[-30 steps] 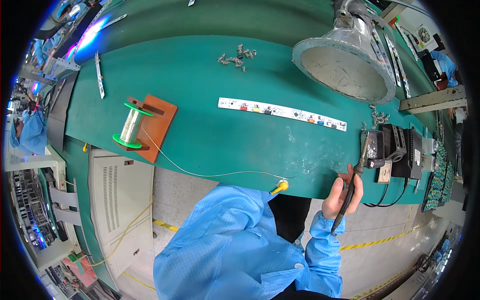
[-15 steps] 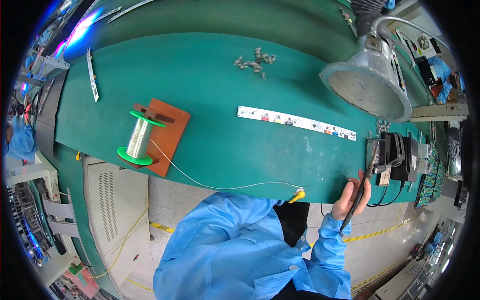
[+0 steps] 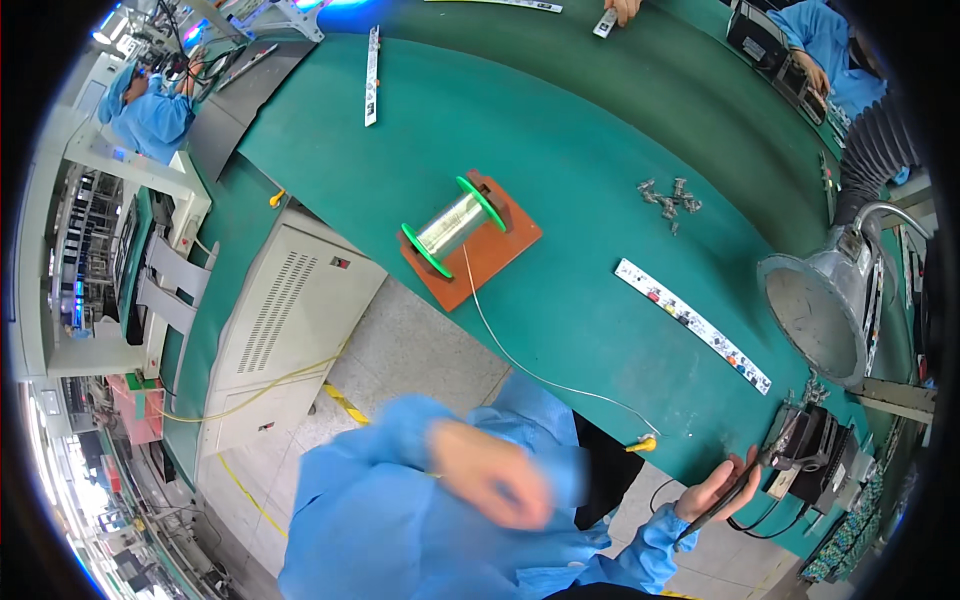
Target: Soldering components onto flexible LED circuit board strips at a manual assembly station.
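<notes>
The right hand (image 3: 708,487) holds a soldering iron (image 3: 724,503). Below the spool (image 3: 452,228), the left hand (image 3: 495,477) blurs, its grip unclear.

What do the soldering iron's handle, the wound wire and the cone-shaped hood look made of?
Soldering iron's handle: probably plastic or rubber, black and dull. Wound wire: apparently metal, by its bright silvery shine. Cone-shaped hood: likely sheet metal, dull grey with glints outside, though possibly painted.
</notes>
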The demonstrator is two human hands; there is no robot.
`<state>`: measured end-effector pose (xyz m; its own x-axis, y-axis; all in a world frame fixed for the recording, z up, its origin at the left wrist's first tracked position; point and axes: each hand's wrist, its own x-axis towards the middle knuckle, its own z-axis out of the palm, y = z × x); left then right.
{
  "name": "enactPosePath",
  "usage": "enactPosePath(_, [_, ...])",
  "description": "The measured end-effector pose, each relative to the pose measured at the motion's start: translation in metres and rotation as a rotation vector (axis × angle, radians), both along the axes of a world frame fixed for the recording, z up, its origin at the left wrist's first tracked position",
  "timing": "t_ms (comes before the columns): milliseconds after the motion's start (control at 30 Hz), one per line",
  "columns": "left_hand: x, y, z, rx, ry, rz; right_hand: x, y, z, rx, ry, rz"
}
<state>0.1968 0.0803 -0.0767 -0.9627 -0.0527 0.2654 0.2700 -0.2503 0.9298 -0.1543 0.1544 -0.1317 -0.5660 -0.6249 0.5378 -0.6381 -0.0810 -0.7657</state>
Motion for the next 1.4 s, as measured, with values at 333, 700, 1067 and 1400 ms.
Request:
enactPosePath(333, [0.287, -0.277, -0.008, -0.826, -1.447, 2.009, -0.003, -0.003, -0.005, -0.098, -0.004, 0.103])
enactPosePath(700, [0.286, -0.362, -0.021, -0.339, -1.708, 1.597, -0.005, 0.018, -0.009, -0.095, -0.018, -0.020])
enactPosePath(1067, [0.398, -0.289, -0.006, 0.482, -0.518, 1.490, -0.009, -0.006, -0.008, -0.233, 0.016, 0.182])
enactPosePath(1400, [-0.022, -0.032, 0.051, -0.029, 0.026, 1.310, 0.018, 0.012, 0.023, -0.208, -0.043, 0.322])
